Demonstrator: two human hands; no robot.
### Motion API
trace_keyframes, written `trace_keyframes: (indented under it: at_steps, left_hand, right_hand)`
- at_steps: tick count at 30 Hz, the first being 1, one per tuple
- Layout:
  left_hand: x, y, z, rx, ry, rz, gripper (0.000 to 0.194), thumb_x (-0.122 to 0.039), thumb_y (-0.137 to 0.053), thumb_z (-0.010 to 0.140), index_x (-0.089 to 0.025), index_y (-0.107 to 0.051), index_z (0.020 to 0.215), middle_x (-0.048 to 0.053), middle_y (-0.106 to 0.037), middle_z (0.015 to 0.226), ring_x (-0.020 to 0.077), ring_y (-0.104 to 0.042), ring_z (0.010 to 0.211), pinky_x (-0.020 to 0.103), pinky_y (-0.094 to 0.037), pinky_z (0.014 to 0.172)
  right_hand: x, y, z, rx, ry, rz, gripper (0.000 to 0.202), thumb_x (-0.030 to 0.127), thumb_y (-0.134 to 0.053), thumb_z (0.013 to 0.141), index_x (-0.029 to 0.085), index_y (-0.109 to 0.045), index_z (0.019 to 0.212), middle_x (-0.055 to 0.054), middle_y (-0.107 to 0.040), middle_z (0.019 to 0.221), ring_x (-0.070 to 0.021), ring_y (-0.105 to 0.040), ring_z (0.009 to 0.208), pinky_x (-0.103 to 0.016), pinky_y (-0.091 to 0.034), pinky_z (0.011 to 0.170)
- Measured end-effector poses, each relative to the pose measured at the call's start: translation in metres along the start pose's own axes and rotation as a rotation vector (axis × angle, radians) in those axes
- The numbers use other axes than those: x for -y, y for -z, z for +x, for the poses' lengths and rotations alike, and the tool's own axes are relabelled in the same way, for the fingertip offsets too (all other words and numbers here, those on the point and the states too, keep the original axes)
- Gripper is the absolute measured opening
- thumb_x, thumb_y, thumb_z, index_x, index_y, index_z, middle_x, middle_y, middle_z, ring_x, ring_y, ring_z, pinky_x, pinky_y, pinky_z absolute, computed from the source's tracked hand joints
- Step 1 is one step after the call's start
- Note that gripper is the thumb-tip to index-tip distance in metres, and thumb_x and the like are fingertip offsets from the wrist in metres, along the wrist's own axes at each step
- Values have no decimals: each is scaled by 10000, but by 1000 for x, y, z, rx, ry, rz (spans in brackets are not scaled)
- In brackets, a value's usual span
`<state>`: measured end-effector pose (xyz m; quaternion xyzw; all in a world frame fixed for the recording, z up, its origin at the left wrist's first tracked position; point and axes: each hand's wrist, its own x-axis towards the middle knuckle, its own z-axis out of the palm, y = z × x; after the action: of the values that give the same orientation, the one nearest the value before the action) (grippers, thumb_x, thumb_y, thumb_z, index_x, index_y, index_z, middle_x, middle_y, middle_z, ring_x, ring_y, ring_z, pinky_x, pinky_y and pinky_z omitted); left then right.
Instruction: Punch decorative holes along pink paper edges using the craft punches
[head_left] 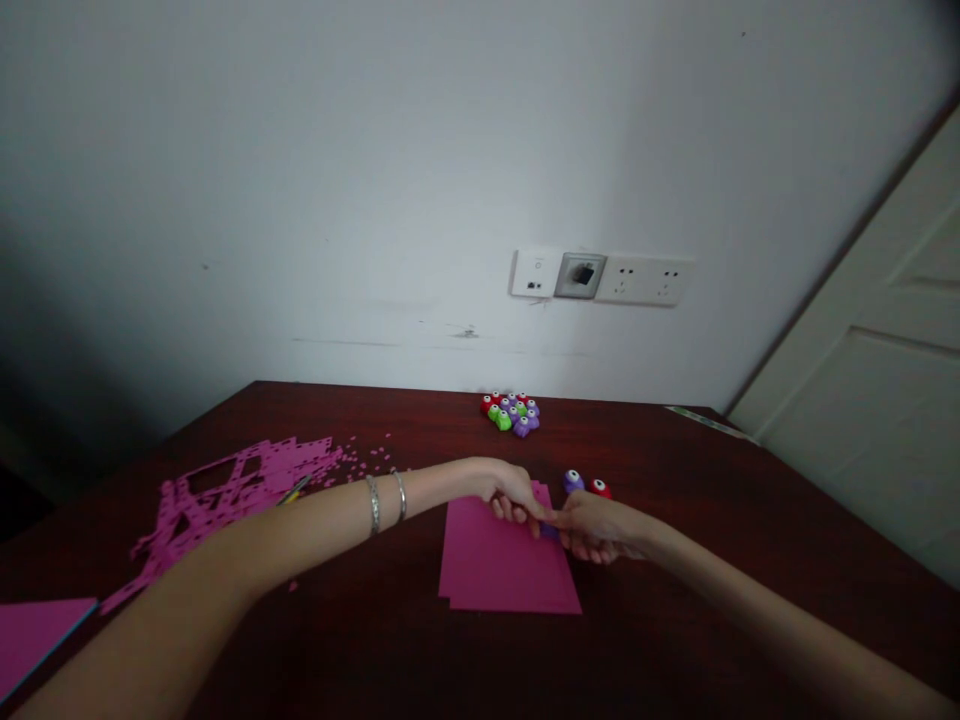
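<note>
A small stack of pink paper [510,575] lies on the dark table in front of me, its sheets slightly out of line. My left hand [517,492] has curled fingers at the upper right part of the paper, and one finger reaches toward my right hand [596,525]. A purple craft punch [550,531] at the paper's right side is gripped in my right hand, mostly hidden by the fingers. Just behind that hand stand a purple punch [573,481] and a red punch [599,488].
Several red, green and purple punches [514,412] cluster near the wall. Cut-up pink paper [232,490] with small scraps lies at the left, a yellow-handled tool [295,489] beside it. More pink paper [41,635] is at the lower left. A thin strip [709,422] lies back right.
</note>
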<state>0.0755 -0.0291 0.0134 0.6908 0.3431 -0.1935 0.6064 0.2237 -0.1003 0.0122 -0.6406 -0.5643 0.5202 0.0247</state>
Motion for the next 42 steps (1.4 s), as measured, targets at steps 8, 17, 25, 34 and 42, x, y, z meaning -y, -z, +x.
trace_keyframes:
  at_steps: [8,17,25,34,42]
  left_hand:
    - [0,-24,-34,-654,-164,535,393,-551,-609,657,-161,-605,617,12,-559,590,122,-506,542,237,-347,508]
    - [29,-44,-38,-750,-217,895,562,-564,-629,652,-140,-575,1017,112,-544,985,252,-526,908,305,-418,718]
    - [37,-41,-37,-698,-207,775,695,-607,-635,602,-139,-511,1100,113,-485,1039,270,-458,979,322,-391,784]
    - [47,-37,-34,-686,-308,626,654,-608,-662,571,-187,-512,1048,72,-453,1026,253,-425,987,328,-376,818]
    - [49,-36,-34,-671,-325,588,634,-590,-663,582,-185,-498,1041,74,-443,1053,245,-427,985,329,-378,826]
  right_hand:
    - [-15,-17,0,-247,169,-24,507,512,-433,847,176,-432,468,54,-386,343,-35,-295,246,-165,-223,273]
    - [-27,-33,0,-606,350,-103,433,462,-505,801,182,-462,473,9,-476,404,-84,-419,343,-208,-271,369]
    - [-33,-27,-9,-789,394,-165,485,528,-458,790,196,-452,436,-2,-491,437,-124,-451,443,-242,-278,450]
    - [-50,-16,-6,-663,719,-175,243,224,-581,705,189,-629,941,-40,-625,873,-143,-539,691,-270,-453,655]
    - [-54,-24,1,-603,721,-206,256,225,-592,736,212,-634,988,-41,-618,929,-163,-559,763,-299,-464,705]
